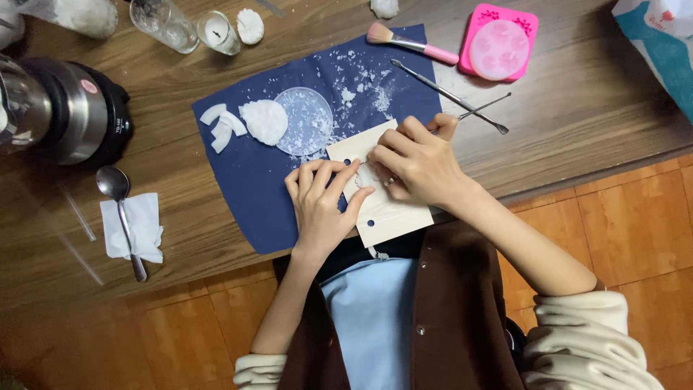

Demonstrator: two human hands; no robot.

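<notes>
I am looking down at a wooden table (563, 108) where the dark blue cloth (260, 188) is lying spread near the front edge, dusted with white flakes. At the far left a black and steel appliance (65, 108) is standing, and at the far side a pink mould (498, 47) is sitting with a pale disc in it.

On the near corner of the cloth, overhanging the table edge toward my body, a cream card (390, 213) with punched holes is resting tilted, its long axis running from upper left down to lower right. A small white piece (367, 175) is sitting on the card between my hands, too hidden to give its shape or heading.

My right hand (419, 162) is curling over that piece, fingertips pinching down on it. My left hand (321, 198) is pressing flat on the card with fingers spread, steadying rather than gripping.

Judging by the scatter, the work is looking well under way: a clear round dish (303, 119) is holding shavings, a white lump (263, 119) and curved white slivers (222, 126) are lying beside it, while the piece on the card is appearing unfinished.

Two thin metal tools (462, 101) are lying crossed beyond my right hand, a pink brush (411, 43) above them, a spoon (123, 217) on tissue at left.
</notes>
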